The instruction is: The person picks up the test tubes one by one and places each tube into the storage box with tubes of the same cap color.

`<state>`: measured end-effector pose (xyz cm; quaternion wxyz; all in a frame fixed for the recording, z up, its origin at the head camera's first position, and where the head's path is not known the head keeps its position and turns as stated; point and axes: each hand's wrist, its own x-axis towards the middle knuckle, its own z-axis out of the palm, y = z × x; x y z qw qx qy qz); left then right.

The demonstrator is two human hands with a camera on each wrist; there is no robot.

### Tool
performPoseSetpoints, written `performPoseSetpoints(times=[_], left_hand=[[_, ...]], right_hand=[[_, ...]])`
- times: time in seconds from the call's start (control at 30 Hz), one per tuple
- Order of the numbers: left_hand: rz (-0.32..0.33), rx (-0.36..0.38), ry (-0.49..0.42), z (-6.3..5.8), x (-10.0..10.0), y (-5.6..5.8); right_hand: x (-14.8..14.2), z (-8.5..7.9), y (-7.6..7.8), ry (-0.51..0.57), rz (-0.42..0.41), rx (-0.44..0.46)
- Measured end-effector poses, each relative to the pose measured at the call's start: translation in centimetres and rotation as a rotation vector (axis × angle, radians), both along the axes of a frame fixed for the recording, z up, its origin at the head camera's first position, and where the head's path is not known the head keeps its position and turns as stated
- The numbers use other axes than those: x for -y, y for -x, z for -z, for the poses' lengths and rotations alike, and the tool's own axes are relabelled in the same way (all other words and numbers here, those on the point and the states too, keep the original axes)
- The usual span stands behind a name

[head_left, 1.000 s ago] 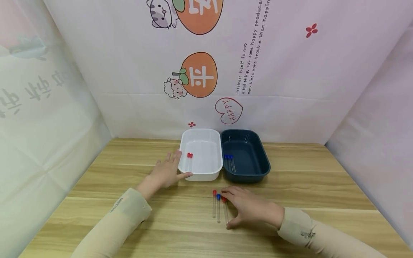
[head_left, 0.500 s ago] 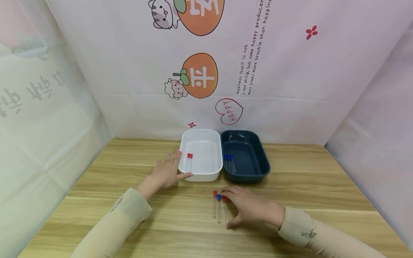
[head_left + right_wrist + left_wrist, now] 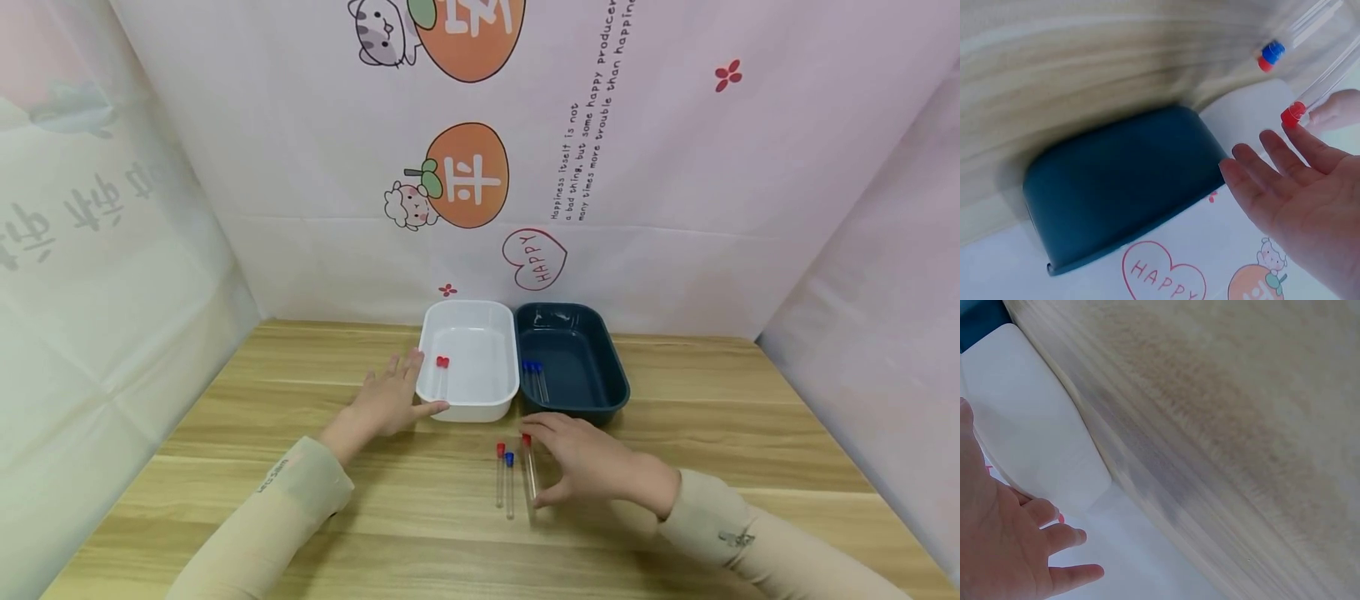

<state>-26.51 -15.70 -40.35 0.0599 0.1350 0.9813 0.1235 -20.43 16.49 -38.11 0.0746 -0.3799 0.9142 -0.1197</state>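
My right hand (image 3: 581,458) holds a red-capped test tube (image 3: 531,471) lengthwise, fingertip at the cap and thumb at the far end, slightly above the table. In the right wrist view, a finger touches its red cap (image 3: 1293,114). Just left of it lie another red-capped tube (image 3: 500,479) and a blue-capped tube (image 3: 510,490), side by side. My left hand (image 3: 386,400), fingers spread, rests against the near left corner of the white tray (image 3: 468,411); the left wrist view shows that hand (image 3: 1007,540) along the tray's wall (image 3: 1041,419).
Two red-capped tubes (image 3: 442,363) lie inside the white tray. A dark blue tray (image 3: 573,414) stands against its right side, with several blue-capped tubes (image 3: 536,379) in it. Behind both trays hangs a printed cloth (image 3: 637,275). The wooden table (image 3: 420,517) extends around them.
My right hand has lifted the nearest red-capped tube off the table and moved it slightly forward and right, away from the other two. The left hand has stayed in place.
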Motion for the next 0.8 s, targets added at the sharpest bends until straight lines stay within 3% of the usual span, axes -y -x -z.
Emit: performPoseSetpoints(times=[0.8], left_hand=[[0.002, -0.011, -0.003, -0.1, -0.1, -0.1]], right_hand=[[-0.4, -3.6, 1.1, 0.041, 0.023, -0.052]])
